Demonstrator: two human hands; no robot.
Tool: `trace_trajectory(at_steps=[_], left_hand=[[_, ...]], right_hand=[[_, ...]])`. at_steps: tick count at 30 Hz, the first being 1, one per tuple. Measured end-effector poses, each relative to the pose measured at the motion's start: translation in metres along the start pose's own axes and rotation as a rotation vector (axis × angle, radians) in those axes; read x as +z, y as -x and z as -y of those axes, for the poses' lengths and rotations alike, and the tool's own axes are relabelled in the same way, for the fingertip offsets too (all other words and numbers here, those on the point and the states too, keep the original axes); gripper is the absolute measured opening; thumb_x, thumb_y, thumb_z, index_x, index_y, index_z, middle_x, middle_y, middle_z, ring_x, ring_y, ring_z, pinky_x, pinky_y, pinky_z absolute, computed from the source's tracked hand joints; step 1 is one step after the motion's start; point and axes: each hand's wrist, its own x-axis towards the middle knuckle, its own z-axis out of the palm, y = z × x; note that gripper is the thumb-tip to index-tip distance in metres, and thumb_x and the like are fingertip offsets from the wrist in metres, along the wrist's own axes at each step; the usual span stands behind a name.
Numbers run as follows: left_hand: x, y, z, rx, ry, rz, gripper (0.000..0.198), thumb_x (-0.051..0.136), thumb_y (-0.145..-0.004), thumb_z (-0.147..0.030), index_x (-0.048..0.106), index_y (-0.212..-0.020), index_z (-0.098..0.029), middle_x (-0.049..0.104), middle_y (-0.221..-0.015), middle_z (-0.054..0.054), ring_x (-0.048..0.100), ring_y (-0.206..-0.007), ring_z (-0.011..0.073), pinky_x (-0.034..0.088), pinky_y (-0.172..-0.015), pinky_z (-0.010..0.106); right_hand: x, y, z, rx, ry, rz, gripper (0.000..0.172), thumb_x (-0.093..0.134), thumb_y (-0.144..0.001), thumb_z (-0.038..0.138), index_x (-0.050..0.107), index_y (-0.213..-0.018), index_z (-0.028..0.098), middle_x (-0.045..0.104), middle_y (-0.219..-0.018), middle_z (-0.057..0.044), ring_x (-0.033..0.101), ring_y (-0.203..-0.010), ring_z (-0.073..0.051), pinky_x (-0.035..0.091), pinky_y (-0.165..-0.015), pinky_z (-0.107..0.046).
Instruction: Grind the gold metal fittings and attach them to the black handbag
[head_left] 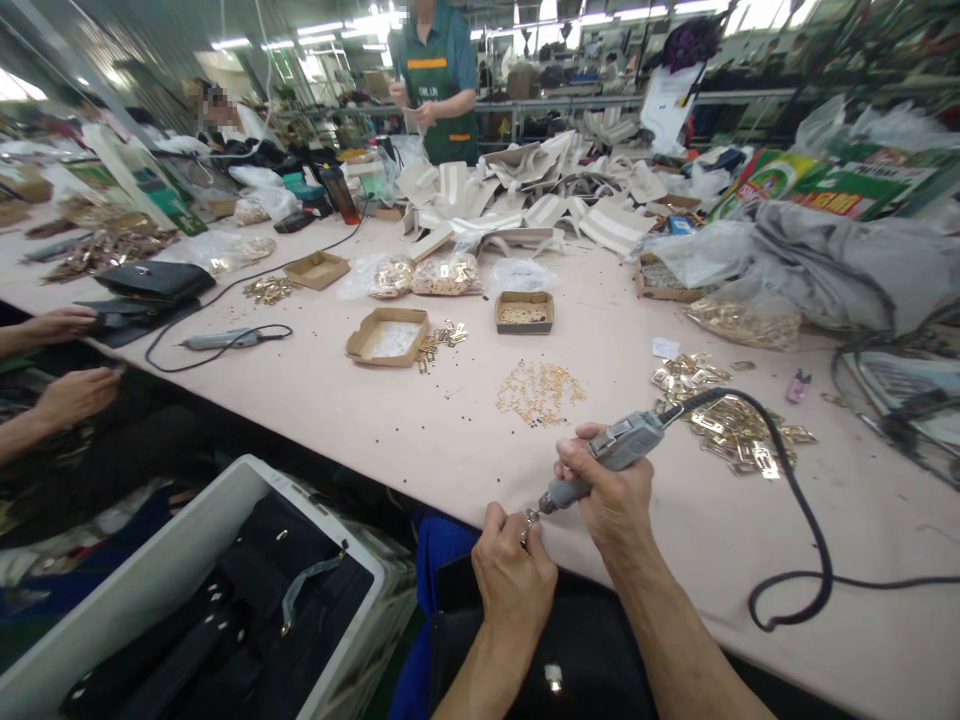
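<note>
My right hand (611, 495) is wrapped round a grey electric screwdriver (626, 440), which slants down to the left. Its tip meets a small shiny metal fitting (532, 516) at the fingers of my left hand (516, 570). Those fingers are pinched together, and they partly hide the fitting. Below both hands lies a black leather bag (592, 640) with a shiny metal piece (553, 677) on it, partly covered by my forearms. The screwdriver's black cord (806, 500) loops away over the table to the right.
Gold metal plates (739, 425) are heaped right of my hands; tiny gold screws (540, 392) lie ahead. Cardboard trays (388, 337) and bagged fittings (448, 273) stand beyond. A white crate (247, 480) holds black bags at left. Another person's hands (75, 395) and a second screwdriver (225, 340) are leftward.
</note>
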Motion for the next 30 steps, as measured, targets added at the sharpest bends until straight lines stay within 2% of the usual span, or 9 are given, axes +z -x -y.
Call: trace_trajectory(at_steps=[4,8,12,17,22,27,30], left_hand=[[-0.004,-0.001,-0.002,-0.001,0.022,-0.010,0.017,0.058,-0.086,-0.010,0.071,-0.081,-0.020,0.055,-0.076,0.003,0.060,-0.064,0.0193,0.043,-0.061,0.029],[-0.007,-0.001,-0.004,0.018,0.082,-0.051,0.025,0.058,-0.086,-0.009,0.076,-0.099,-0.020,0.058,-0.077,0.003,0.061,-0.063,0.0185,0.045,-0.061,0.027],[-0.004,0.003,-0.002,0.042,0.098,-0.078,0.025,0.055,-0.090,-0.011,0.078,-0.096,-0.021,0.053,-0.073,0.001,0.056,-0.055,0.0154,0.042,-0.056,0.025],[0.000,0.005,0.001,0.087,0.049,-0.101,0.027,0.053,-0.093,-0.012,0.078,-0.093,-0.021,0.049,-0.072,0.001,0.056,-0.057,0.0154,0.043,-0.055,0.025],[0.002,0.007,0.002,0.136,-0.062,-0.076,0.029,0.051,-0.095,-0.012,0.078,-0.097,-0.023,0.050,-0.077,0.002,0.058,-0.057,0.0165,0.045,-0.053,0.025],[0.004,0.011,0.001,0.216,-0.240,-0.057,0.032,0.049,-0.093,-0.007,0.074,-0.108,-0.019,0.052,-0.082,0.005,0.055,-0.052,0.0161,0.042,-0.047,0.025],[0.006,0.012,0.002,0.237,-0.237,-0.076,0.032,0.048,-0.093,-0.006,0.073,-0.109,-0.018,0.051,-0.082,0.005,0.056,-0.054,0.0165,0.044,-0.048,0.025]], right_hand=[[0.000,0.000,-0.002,-0.005,0.006,-0.020,0.041,0.094,-0.065,0.024,0.065,-0.094,0.017,0.062,-0.062,0.004,0.054,-0.049,-0.013,0.051,-0.051,-0.031],[0.000,-0.001,-0.003,-0.013,0.000,-0.036,0.041,0.094,-0.065,0.024,0.065,-0.092,0.017,0.059,-0.059,0.005,0.053,-0.048,-0.013,0.050,-0.051,-0.031],[0.001,-0.002,-0.004,-0.009,0.012,-0.058,0.043,0.094,-0.064,0.026,0.064,-0.092,0.017,0.059,-0.059,0.004,0.054,-0.048,-0.013,0.051,-0.051,-0.031],[0.001,-0.004,-0.002,-0.001,-0.008,-0.085,0.041,0.094,-0.064,0.027,0.063,-0.089,0.017,0.058,-0.056,0.005,0.053,-0.047,-0.013,0.051,-0.050,-0.030],[-0.008,-0.014,0.012,-0.020,-0.086,-0.158,0.037,0.093,-0.063,0.022,0.063,-0.084,0.017,0.054,-0.053,0.006,0.050,-0.047,-0.012,0.051,-0.051,-0.031],[-0.015,-0.021,0.026,-0.028,-0.105,-0.184,0.035,0.093,-0.061,0.020,0.063,-0.078,0.016,0.054,-0.052,0.005,0.050,-0.047,-0.012,0.051,-0.052,-0.031],[-0.013,-0.019,0.025,-0.012,-0.115,-0.186,0.035,0.093,-0.060,0.020,0.064,-0.079,0.016,0.055,-0.052,0.005,0.050,-0.047,-0.012,0.051,-0.052,-0.031]])
